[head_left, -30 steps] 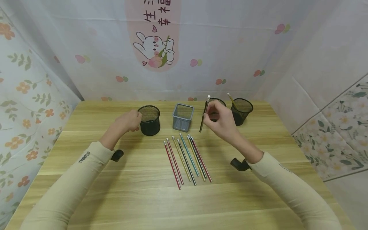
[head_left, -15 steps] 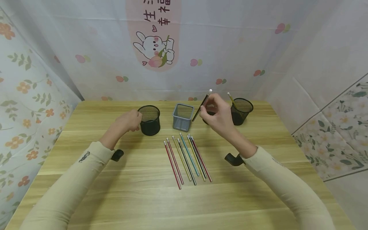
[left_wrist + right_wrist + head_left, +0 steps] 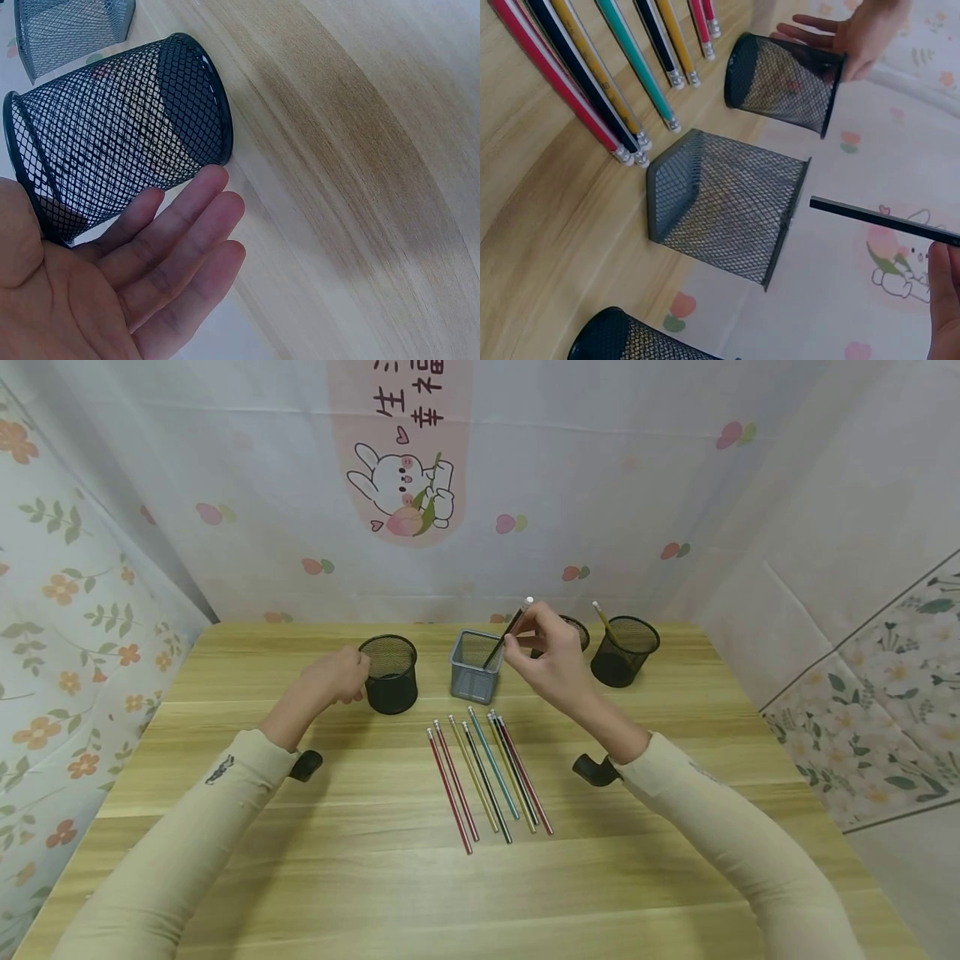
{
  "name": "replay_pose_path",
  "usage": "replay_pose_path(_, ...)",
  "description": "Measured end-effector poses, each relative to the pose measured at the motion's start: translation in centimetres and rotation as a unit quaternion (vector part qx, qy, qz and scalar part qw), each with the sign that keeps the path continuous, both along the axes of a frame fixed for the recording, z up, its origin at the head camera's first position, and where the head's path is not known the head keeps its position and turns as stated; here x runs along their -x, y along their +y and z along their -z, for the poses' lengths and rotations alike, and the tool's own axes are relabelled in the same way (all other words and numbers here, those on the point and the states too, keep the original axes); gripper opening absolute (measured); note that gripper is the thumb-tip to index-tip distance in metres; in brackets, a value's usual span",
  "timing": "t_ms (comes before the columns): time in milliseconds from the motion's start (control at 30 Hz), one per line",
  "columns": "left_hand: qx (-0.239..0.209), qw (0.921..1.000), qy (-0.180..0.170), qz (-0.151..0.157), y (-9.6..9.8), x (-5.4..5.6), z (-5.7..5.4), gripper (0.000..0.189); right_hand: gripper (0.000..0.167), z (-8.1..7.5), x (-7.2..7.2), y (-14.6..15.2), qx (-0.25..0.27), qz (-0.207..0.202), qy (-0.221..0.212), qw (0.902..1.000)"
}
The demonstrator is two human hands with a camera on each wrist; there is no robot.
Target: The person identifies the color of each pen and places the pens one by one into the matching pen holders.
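Black pencil (image 3: 502,642) was tilted, white eraser end up, flat lower end just above the mouth of the gray square mesh cup (image 3: 472,683), not touching. Gray cup stood upright on the desk (image 3: 337,877); black round mesh cup (image 3: 392,695) stood upright too, left of it.

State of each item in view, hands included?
Left hand: holding left round cup
Right hand: pinching black pencil
Black pencil: tilted, eraser up, lower end just above square cup
Square cup: upright, no pencil visible inside
Left round cup: upright, no pencil visible inside
Middle round cup: partly hidden, contents unclear
Right round cup: yellow pencil leaning inside
Loose pencils: flat on table
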State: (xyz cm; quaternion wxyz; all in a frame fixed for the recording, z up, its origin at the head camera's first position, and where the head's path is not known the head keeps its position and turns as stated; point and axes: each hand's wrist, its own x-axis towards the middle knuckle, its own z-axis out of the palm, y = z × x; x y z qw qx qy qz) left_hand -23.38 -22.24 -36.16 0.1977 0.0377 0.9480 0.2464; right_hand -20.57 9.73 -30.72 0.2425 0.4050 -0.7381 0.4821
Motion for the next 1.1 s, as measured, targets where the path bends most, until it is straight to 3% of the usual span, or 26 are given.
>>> replay_pose_path(200, 0.002, 1.0000, -0.001, 0.002, 0.0, 0.1, 0.1, 0.051, 0.016, 0.7, 0.5, -0.4, -0.011, 0.007, -0.008, 0.9999)
replay_pose_path(367, 0.005, 1.0000, -0.005, 0.002, 0.1, 0.1, 0.2, 0.050, 0.018, 2.9, 2.6, 0.0, -0.014, 0.015, -0.013, 0.9997)
replay_pose_path(533, 0.001, 1.0000, -0.005, 0.001, 0.1, 0.2, 0.2, 0.048, 0.018, 5.0, 4.1, 0.4, -0.034, 0.019, -0.053, 0.9978)
replay_pose_path(833, 0.001, 0.9999, -0.010, -0.004, -0.1, 0.1, 0.1, 0.050, 0.018, 6.7, 4.5, 0.7, -0.072, -0.001, -0.094, 0.9930)
replay_pose_path(1100, -0.001, 1.0000, -0.006, -0.005, 0.0, 0.2, 0.2, 0.051, 0.016, 6.9, 4.5, 1.2, -0.111, 0.018, -0.118, 0.9866)
